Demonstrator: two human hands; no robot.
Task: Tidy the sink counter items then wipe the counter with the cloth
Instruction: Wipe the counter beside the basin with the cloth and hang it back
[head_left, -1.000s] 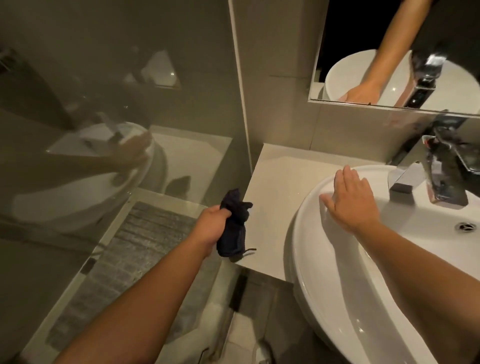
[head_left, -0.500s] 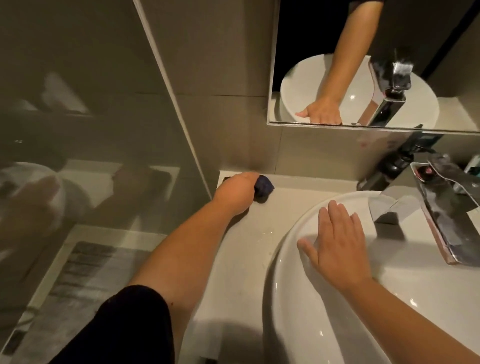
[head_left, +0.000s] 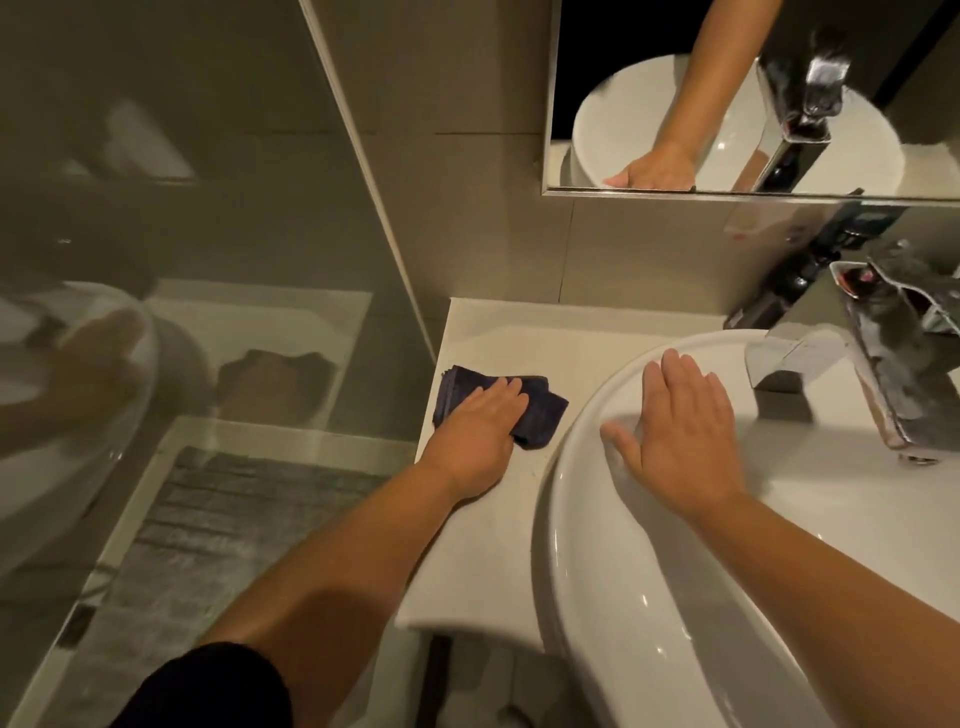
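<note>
Left hand (head_left: 480, 426) lying flat, fingers spread, pressing dark cloth (head_left: 540, 410) onto tabletop (head_left: 483, 545) for wiping. Right hand (head_left: 680, 436) resting open on sink (head_left: 582, 519) rim beside it, likely bracing.

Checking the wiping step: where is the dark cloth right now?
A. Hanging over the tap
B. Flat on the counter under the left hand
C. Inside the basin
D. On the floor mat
B: the left hand presses the dark cloth flat on the counter, beside the basin.
</note>
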